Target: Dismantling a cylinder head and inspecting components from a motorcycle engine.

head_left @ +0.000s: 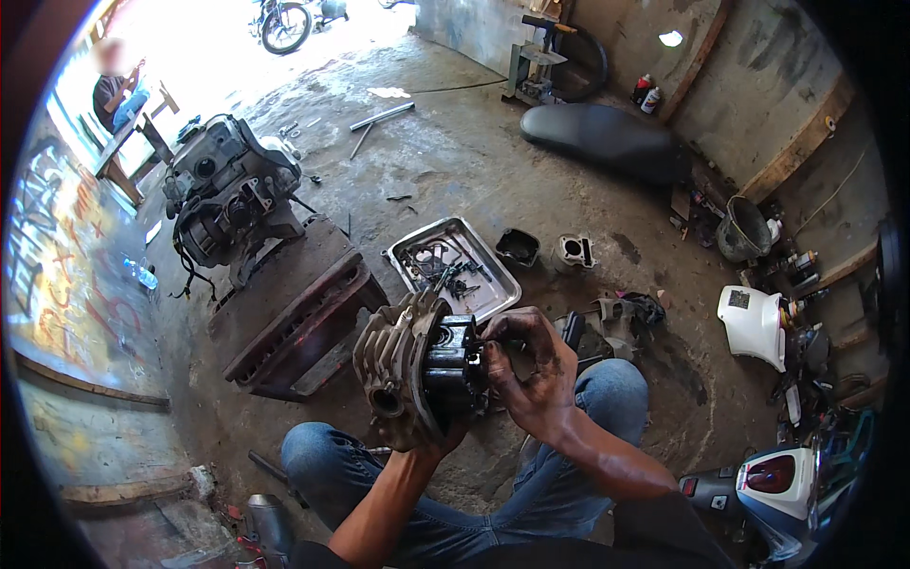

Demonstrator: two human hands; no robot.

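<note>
A finned, grey-brown engine cylinder head [391,353] with an oily black inner part [447,368] is held up over my lap. My left hand [453,439] supports it from below, mostly hidden behind the casting. At the black part's right side is my right hand [542,375], its thumb and forefinger pinched together and its skin dark with grease. Whatever small thing lies between those fingertips cannot be made out. Just beyond the cylinder head, a metal tray [507,293] of small bolts and parts rests on the floor.
An engine block [223,194] stands at left near a dark red metal stand [313,322]. Right of the tray lie a black cover [518,247] and a cylinder barrel [574,252]. A motorcycle seat [602,137], a bucket [744,229] and a white panel [752,325] line the right. A person [118,95] sits far left.
</note>
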